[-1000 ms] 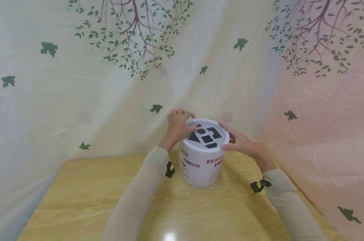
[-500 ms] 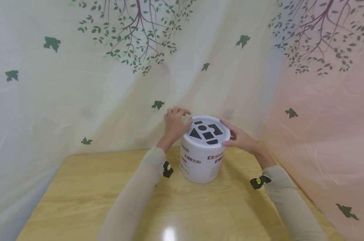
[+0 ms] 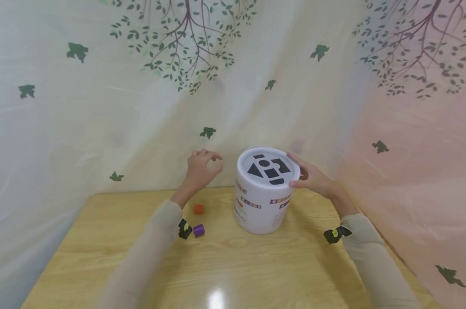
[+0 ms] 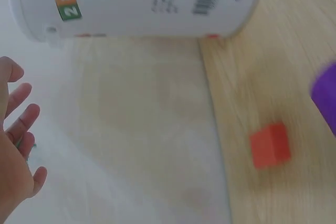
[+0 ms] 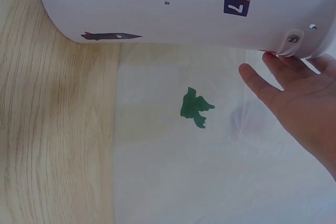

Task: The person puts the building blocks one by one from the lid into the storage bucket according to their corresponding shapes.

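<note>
A white lidded bucket (image 3: pixel 260 206) stands upright on the wooden table, its lid (image 3: pixel 252 156) pierced with dark shaped holes: a triangle, a circle, a square and others. My right hand (image 3: pixel 313 180) holds the lid's right edge, thumb at the front and fingers toward the back. In the right wrist view the fingertips reach the bucket's rim beside a handle rivet (image 5: pixel 293 39). To the left, my left hand (image 3: pixel 200 171) hangs in the air apart from the bucket, fingers loosely bent with nothing between them. Below it lie an orange-red cube (image 3: pixel 199 209) and a purple cylinder (image 3: pixel 198 230).
The pale wooden table (image 3: pixel 240 270) reaches back to a hanging cloth (image 3: pixel 148 107) printed with branches and green birds. A pinkish cloth (image 3: pixel 418 180) closes off the right side. Black cameras (image 3: pixel 184 229) sit at both wrists.
My left hand has left the lid's left edge and moved left. The cube and cylinder, hidden behind that arm before, now show. My right hand stays on the rim.
</note>
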### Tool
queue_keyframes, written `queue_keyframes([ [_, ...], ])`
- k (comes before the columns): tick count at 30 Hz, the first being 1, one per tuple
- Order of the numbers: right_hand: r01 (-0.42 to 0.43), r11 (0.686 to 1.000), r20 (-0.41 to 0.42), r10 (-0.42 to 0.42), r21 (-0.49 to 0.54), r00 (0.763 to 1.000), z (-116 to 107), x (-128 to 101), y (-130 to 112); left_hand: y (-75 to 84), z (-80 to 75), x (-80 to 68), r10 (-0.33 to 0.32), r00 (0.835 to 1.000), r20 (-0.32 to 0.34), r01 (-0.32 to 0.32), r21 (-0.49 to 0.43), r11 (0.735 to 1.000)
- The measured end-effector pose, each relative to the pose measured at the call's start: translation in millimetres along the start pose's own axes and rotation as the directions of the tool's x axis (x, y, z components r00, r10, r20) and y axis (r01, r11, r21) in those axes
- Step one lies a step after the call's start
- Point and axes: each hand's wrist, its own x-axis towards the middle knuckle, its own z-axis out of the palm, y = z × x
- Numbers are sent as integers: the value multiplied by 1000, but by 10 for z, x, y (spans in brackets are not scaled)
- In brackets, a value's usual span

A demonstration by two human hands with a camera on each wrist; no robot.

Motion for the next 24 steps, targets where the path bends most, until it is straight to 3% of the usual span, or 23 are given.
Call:
queue_keyframes([
  [6,-3,1000,6,3,-9,1000,-33,-39,-16,-318,-72,-236,12,996,91,-18,70,997],
  [14,11,1000,28,-10,-6,1000,-23,-25,-21,-665,-71,-536,-19,980,199,9,47,999],
  [19,8,1000,29,-8,3,1000,-17,-11,2,-874,-22,-663,-13,969,248,-2,57,998],
  [24,1,1000,17,-2,2,1000,-21,-20,-10,-985,-16,-736,-27,955,295,9,62,998],
])
